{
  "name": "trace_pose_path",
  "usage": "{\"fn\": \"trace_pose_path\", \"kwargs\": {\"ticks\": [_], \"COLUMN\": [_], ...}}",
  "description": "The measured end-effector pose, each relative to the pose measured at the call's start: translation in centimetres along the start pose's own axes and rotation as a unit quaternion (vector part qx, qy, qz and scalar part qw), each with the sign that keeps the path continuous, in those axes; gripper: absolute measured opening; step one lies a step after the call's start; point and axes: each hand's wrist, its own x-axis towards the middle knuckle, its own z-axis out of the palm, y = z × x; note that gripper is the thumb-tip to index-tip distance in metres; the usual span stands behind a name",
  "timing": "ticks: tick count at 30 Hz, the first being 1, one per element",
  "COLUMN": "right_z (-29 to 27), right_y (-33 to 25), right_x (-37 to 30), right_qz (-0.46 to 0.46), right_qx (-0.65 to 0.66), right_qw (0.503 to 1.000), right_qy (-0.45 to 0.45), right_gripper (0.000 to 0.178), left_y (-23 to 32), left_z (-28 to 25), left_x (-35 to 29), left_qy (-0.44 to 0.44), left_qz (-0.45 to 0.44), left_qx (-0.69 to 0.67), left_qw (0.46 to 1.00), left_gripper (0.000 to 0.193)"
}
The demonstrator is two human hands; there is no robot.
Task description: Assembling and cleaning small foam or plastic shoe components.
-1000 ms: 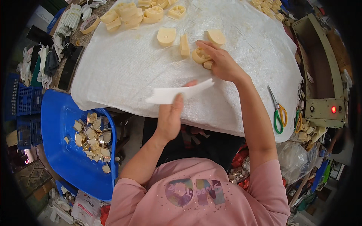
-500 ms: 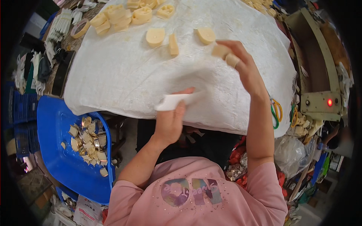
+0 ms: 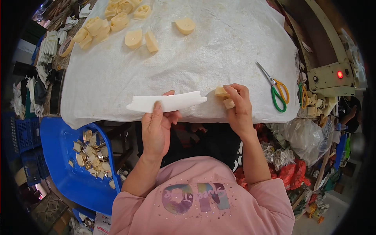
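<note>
A long white strip (image 3: 184,100) with notched ends lies in my left hand (image 3: 154,131), gripped between thumb and fingers over the near edge of the table. Just off the strip's right end, my right hand (image 3: 241,107) is closed on a small cream-coloured curled piece (image 3: 221,91); the fingers partly hide it, and its exact kind does not show. Farther off on the table lie a rounded cream piece (image 3: 133,38), a narrow cream piece standing on edge (image 3: 151,41) and another rounded cream piece (image 3: 185,26). At the far left several cream rolled pieces (image 3: 94,28) sit heaped together.
A white woven sheet (image 3: 219,58) covers the table. Scissors (image 3: 279,94) with green and yellow handles lie at its right. Beyond stands a metal box (image 3: 329,78) with a lit red lamp. At the left, a blue basin (image 3: 58,156) holds several gold-toned pieces (image 3: 92,154).
My right hand has come down from the far right toward the strip, still holding the cream piece. The strip has turned and now shows lengthwise. My view has shifted, showing more of the scissors.
</note>
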Motion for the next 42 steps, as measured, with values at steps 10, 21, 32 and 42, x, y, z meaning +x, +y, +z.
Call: {"fn": "trace_pose_path", "kwargs": {"ticks": [10, 21, 32, 42], "right_z": [-0.9, 1.7, 1.4, 1.7], "right_y": [-6.8, -7.1, -7.2, -6.0], "right_x": [1.1, 0.5, 0.8, 0.4], "right_qz": [-0.072, -0.130, -0.122, -0.135], "right_qx": [0.319, 0.260, 0.260, 0.149], "right_qw": [0.944, 0.950, 0.951, 0.976], "right_qy": [0.048, 0.114, 0.117, 0.087], "right_gripper": [0.042, 0.049, 0.050, 0.048], "left_y": [-0.9, 0.4, 0.4, 0.2], "left_z": [3.1, 3.9, 4.2, 4.5], "left_x": [-1.6, -2.5, -2.8, -3.3], "left_qy": [-0.001, -0.097, -0.106, -0.064], "left_qz": [0.043, -0.005, 0.014, 0.004], "left_qx": [0.007, -0.059, -0.041, 0.068], "left_qw": [0.999, 0.993, 0.993, 0.996], "left_gripper": [0.041, 0.040, 0.041, 0.047]}}
